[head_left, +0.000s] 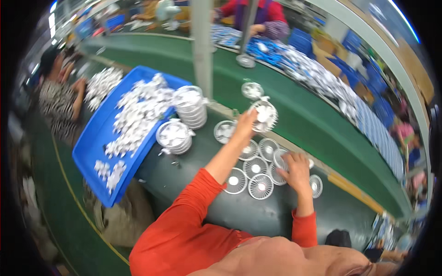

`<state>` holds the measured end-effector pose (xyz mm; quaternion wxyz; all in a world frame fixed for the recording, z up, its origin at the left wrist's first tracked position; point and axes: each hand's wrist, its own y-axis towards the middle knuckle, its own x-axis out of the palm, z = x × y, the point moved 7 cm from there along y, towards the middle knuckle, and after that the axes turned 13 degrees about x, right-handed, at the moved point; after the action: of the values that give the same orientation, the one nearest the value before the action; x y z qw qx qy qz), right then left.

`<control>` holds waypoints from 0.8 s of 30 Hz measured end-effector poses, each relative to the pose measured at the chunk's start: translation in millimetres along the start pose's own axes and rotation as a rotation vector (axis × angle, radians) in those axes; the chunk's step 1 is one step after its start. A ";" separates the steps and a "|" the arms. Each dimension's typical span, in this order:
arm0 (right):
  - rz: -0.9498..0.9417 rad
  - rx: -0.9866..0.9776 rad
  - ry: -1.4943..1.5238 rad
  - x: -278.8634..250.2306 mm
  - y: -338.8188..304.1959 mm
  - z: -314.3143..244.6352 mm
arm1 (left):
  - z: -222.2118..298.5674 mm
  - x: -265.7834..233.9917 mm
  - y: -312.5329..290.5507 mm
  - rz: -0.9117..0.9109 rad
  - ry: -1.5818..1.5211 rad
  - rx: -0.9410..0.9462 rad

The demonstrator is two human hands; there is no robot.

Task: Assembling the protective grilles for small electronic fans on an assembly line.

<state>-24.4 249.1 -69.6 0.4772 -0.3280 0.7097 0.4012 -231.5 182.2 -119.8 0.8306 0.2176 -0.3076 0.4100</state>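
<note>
My left hand (pixel 245 124) reaches to the far side of the dark work table, closed on the edge of a round white fan unit (pixel 266 115) with blades. Beside that hand lie a white fan grille with blades (pixel 225 131) and, farther off, a smaller round fan part (pixel 252 90). My right hand (pixel 297 172) is lowered over several round white wire grilles (pixel 254 168), its fingers and thumb apart. A grille lies partly under these fingers; contact is hard to judge. Another grille (pixel 315 186) sits just right of my right hand.
A blue tray (pixel 82 152) heaped with small white parts (pixel 140 112) sits at left, beside two stacks of white fan grilles (pixel 191 112). Beyond the table runs a green conveyor (pixel 322 126), with a pale post (pixel 201 50). Co-workers sit at left (pixel 60 99) and across the conveyor (pixel 271 18).
</note>
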 end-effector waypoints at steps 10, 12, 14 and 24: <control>-0.124 0.200 0.254 37.3 -0.9 -1.0 | 22.7 4.6 -20.6 -0.093 -0.613 -0.112; -0.052 0.201 0.272 38.3 -2.4 -0.8 | 30.5 10.6 -24.9 -0.178 -0.680 -0.127; -0.096 0.289 0.315 42.8 -1.1 -0.6 | 39.8 14.1 -26.1 -0.253 -0.766 -0.140; 0.111 0.262 0.277 52.2 -5.7 -1.9 | 41.0 17.0 -28.2 -0.303 -0.779 -0.222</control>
<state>-37.5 240.5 -119.7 0.3908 -0.2756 0.8316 0.2824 -214.1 150.3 -81.8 0.7216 0.3080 -0.6051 0.1351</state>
